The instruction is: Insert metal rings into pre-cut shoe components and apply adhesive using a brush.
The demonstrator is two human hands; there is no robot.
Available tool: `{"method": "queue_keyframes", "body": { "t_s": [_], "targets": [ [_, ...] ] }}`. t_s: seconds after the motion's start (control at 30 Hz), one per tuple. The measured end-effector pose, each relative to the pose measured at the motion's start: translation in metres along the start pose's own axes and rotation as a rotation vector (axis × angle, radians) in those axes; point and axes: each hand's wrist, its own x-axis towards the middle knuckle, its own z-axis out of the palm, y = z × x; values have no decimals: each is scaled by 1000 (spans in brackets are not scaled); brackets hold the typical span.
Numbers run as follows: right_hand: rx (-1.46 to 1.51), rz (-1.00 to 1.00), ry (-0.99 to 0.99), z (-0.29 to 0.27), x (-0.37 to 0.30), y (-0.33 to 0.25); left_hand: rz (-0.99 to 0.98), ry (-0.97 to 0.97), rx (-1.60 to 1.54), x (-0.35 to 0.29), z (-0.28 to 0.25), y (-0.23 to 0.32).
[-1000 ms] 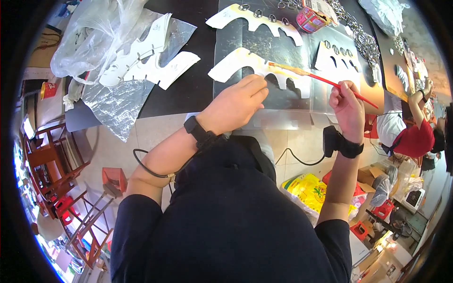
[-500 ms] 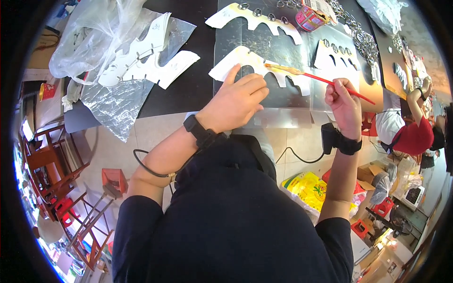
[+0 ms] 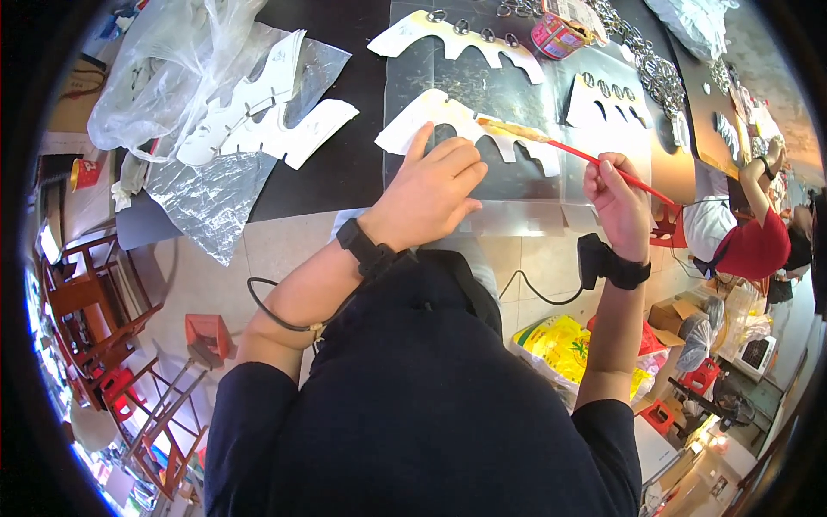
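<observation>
My right hand point(image 3: 622, 207) grips a thin red-handled brush point(image 3: 582, 155), its bristles laid against the upper edge of a white scalloped sheet piece point(image 3: 407, 126). Yellowish stuff coats the bristles and smears that edge. My left hand point(image 3: 427, 188) lies palm down over the lower side of the same piece, index finger stretched onto it and the other fingers loosely bent, steadying nothing else. Beyond it rests a second scalloped piece point(image 3: 401, 40) with metal rings point(image 3: 462, 28) along its upper edge. To the right is a smaller ringed piece point(image 3: 584, 105).
A pink-labelled tub point(image 3: 551, 38) stands at the back, beside heaped metal rings and chain point(image 3: 656, 71). White cut pieces point(image 3: 297, 138) and a clear plastic bag point(image 3: 142, 103) lie at the left. Clear sheeting covers the work area. A person in red point(image 3: 751, 248) sits at far right.
The brush has shifted slightly left along the white piece's edge together with my right hand. The whole view has moved a little; my left hand stays on the piece.
</observation>
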Motion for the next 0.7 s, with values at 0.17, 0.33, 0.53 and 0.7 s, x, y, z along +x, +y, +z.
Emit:
{"method": "queue_keyframes", "body": {
  "t_s": [0.17,0.33,0.53,0.7],
  "targets": [
    [-2,10,16,-11,-2,-2,-11,6,-16,0,0,2],
    [-40,-7,13,-3,-1,-2,-26,-23,-9,0,-1,3],
    [-48,-12,107,-8,1,-6,-10,-22,25,2,0,7],
    [-42,10,30,-9,-4,-8,29,-54,89,1,6,10]
  ]
}}
